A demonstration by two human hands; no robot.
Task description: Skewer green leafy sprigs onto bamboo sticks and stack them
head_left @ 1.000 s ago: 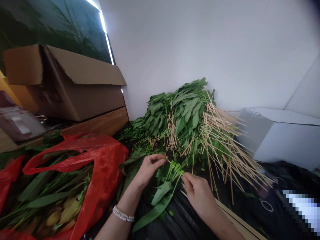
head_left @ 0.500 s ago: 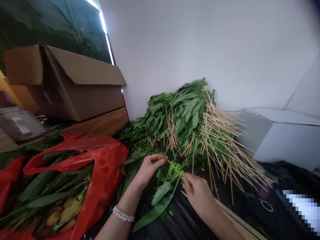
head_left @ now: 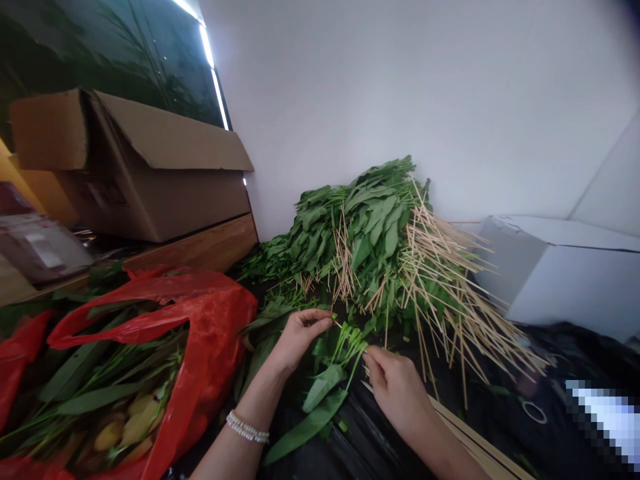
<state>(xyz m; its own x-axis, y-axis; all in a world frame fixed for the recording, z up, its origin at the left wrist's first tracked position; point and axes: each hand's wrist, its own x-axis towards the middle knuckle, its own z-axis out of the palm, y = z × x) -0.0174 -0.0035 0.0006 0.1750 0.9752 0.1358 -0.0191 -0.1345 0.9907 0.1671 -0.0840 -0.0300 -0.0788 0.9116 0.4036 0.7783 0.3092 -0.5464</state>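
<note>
My left hand (head_left: 299, 341) is closed in a pinch on a short green stem piece (head_left: 334, 316) at the tip of a thin wooden skewer (head_left: 339, 325). Opposite it, my right hand (head_left: 397, 387) grips the same skewer, its fingers wrapped round the other end. Between the hands, several green stems (head_left: 351, 335) sit side by side on the skewer. Their long leaves (head_left: 324, 388) hang down toward the black plastic sheet (head_left: 370, 433). My right palm hides most of the skewer's lower part.
Behind the hands, skewered leafy greens (head_left: 380, 210) are heaped against the white wall, bare sticks (head_left: 450, 273) pointing right. A red plastic bag (head_left: 215, 313) of leaves lies left, near a cardboard box (head_left: 165, 193). Loose skewers (head_left: 465, 433) lie under my right forearm; a white box (head_left: 565, 273) stands right.
</note>
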